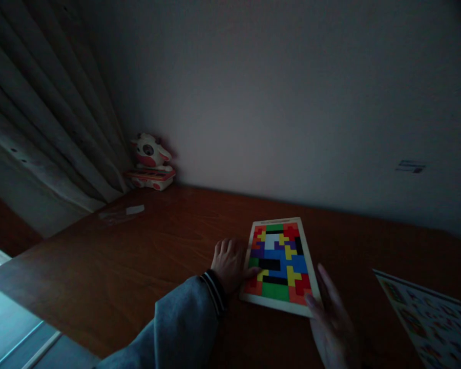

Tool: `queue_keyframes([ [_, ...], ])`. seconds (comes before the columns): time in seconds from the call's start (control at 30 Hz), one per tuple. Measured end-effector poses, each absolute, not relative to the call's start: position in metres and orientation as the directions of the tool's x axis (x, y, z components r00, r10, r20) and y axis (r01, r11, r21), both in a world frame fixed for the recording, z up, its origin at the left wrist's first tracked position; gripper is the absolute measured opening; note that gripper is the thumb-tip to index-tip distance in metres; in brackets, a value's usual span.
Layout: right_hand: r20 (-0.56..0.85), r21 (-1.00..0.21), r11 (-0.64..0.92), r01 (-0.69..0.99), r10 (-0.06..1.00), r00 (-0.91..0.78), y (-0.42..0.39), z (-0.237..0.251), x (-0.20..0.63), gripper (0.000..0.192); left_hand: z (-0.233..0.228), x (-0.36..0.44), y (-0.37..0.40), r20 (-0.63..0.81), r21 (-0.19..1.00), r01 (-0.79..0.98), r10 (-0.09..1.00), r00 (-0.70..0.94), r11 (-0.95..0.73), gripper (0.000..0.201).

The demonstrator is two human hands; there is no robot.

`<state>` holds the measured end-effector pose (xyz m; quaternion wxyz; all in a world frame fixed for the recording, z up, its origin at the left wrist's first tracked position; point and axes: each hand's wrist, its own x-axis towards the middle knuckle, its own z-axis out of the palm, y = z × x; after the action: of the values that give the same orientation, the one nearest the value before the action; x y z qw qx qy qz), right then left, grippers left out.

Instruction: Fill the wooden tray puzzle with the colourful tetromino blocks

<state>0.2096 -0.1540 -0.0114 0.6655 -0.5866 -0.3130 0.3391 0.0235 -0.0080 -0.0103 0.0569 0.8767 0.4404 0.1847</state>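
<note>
A wooden puzzle board (279, 265) filled with coloured block pieces lies on the brown table (157, 256). My left hand (229, 264) rests flat on the table against the board's left edge, thumb touching its frame. My right hand (332, 320) is at the board's near right corner, fingers straight and touching the edge. Neither hand holds a loose piece.
A printed sheet of puzzle patterns (432, 318) lies at the right. A toy cow on a red base (150, 161) stands in the far left corner by the curtain (49, 123). A small clear packet (125, 211) lies near it. The wall is close behind.
</note>
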Motion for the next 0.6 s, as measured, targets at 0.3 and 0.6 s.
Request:
queue_keyframes([
  [0.3, 0.332, -0.942, 0.230, 0.245, 0.753, 0.568, -0.114, 0.007, 0.144, 0.077, -0.016, -0.011, 0.025, 0.301, 0.640, 0.673, 0.927, 0.223, -0.370, 0.051],
  [0.6, 0.557, -0.483, 0.379, 0.789, 0.828, -0.056, -0.049, 0.014, 0.049, 0.057, -0.029, -0.112, 0.095, 0.307, 0.934, 0.286, 0.890, -0.336, -0.214, 0.063],
])
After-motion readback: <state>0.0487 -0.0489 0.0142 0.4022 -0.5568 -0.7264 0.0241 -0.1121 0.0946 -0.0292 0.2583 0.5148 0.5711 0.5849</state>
